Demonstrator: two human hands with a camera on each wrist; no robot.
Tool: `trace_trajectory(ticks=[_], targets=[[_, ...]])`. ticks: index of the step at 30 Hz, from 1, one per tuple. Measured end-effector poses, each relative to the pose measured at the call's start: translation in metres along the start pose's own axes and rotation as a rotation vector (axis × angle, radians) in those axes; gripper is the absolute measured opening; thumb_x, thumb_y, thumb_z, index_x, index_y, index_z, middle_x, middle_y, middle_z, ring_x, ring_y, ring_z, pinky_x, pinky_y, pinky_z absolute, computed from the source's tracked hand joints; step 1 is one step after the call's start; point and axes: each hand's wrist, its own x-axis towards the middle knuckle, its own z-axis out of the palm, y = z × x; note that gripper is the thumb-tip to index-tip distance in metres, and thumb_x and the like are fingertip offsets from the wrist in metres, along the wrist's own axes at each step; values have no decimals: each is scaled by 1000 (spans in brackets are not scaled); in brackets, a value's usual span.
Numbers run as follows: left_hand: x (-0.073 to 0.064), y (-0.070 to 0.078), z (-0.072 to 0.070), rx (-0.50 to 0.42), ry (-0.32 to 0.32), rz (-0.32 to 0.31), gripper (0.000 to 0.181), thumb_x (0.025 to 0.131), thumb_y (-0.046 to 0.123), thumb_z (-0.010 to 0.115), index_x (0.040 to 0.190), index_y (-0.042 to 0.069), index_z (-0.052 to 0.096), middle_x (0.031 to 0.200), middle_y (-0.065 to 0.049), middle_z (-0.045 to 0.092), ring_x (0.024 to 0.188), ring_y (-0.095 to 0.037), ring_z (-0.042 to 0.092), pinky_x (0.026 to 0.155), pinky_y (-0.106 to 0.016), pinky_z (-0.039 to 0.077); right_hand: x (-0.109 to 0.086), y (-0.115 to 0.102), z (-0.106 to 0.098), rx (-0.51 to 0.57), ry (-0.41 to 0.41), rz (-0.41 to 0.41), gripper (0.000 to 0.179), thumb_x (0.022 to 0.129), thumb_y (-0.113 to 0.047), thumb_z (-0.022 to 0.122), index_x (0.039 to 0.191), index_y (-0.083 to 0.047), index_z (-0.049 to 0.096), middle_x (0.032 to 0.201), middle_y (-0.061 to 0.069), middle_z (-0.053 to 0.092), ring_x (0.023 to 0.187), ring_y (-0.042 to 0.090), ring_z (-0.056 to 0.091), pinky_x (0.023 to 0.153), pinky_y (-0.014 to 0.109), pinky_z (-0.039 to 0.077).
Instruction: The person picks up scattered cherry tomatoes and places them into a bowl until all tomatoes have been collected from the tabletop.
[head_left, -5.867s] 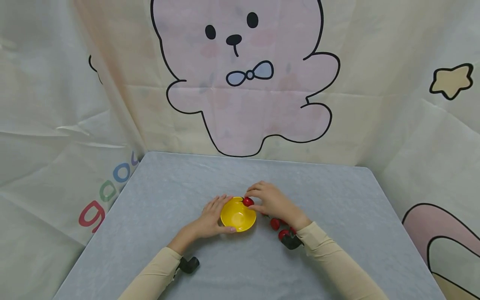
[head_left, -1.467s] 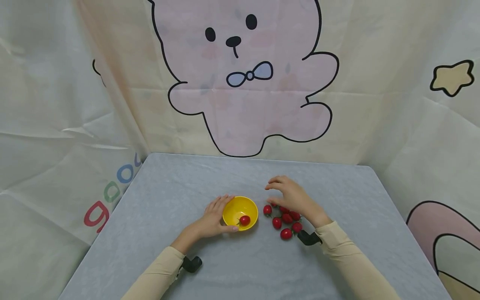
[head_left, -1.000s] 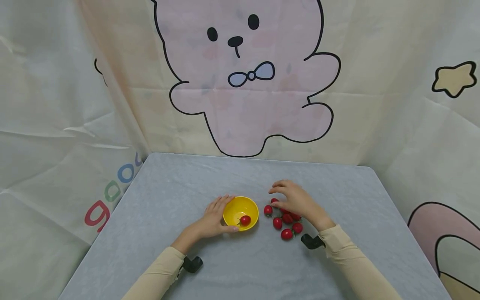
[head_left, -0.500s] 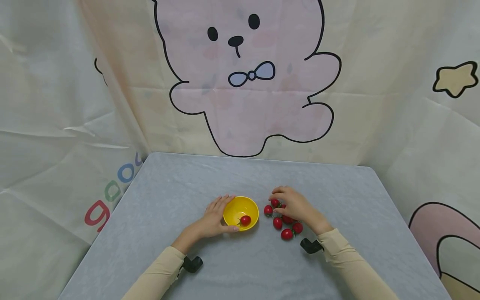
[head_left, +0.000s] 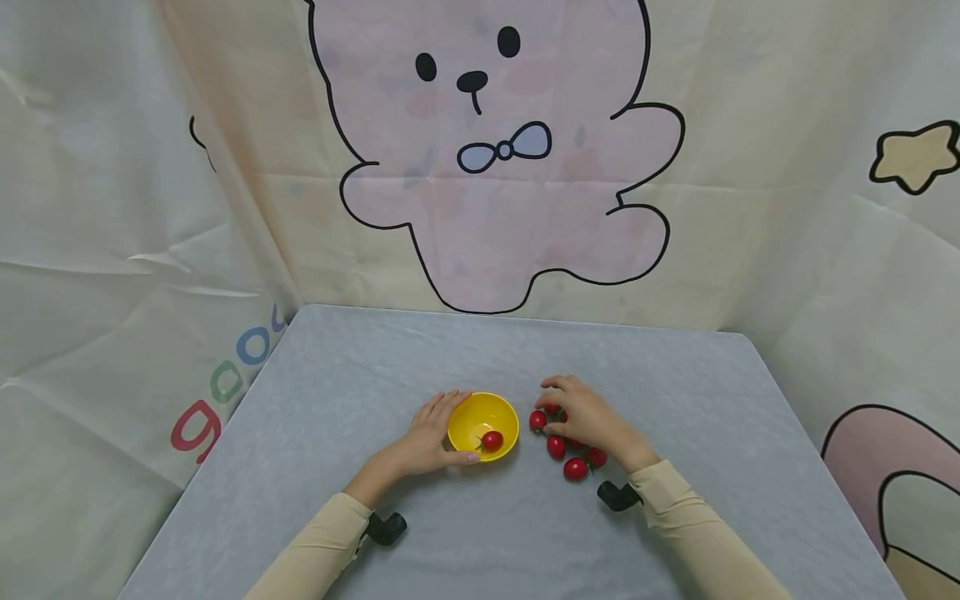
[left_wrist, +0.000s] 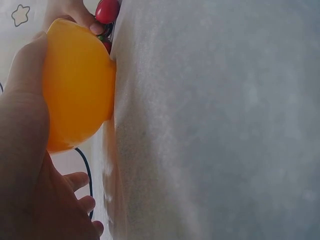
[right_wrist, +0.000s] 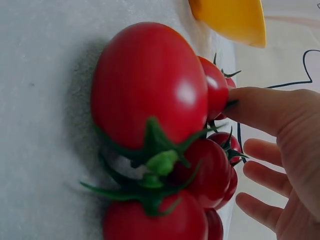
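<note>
A yellow bowl (head_left: pixel 474 413) stands mid-table with one cherry tomato (head_left: pixel 492 441) inside. My left hand (head_left: pixel 422 442) holds its left side, the thumb along the near rim and the fingers around the far side. To the right of the bowl lie several red cherry tomatoes (head_left: pixel 556 447) with green stems. Over the back of this group is my right hand (head_left: pixel 592 419), fingers bent and spread apart. In the right wrist view its thumb (right_wrist: pixel 255 105) is right at a tomato (right_wrist: pixel 212 90), and the other fingers stay apart beyond. A large tomato (right_wrist: pixel 150 82) fills the foreground there.
A grey-blue cloth covers the table (head_left: pixel 375 350). Behind it hangs a curtain (head_left: pixel 720 250) printed with a pink bear. Black wrist cameras (head_left: pixel 387 528) sit under both forearms, the right one close to the nearest tomatoes.
About six seconds ago my right hand pinched a tomato over the bowl's rim; that tomato now lies inside. Since then the right hand has moved right and lowered over the group. My left hand stays.
</note>
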Motion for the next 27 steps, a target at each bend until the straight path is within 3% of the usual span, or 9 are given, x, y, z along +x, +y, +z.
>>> trace_trajectory(ticks=[27], targets=[[1,0,0,1,-7,-29,108,79,69,69,159,26,12,168,-10,13,154,-40,9,123,-63,8,7,2,12,-23,-19,14,40,80,-38,82,115,-20,73,138,9,56,123,29,52,103,48,50]])
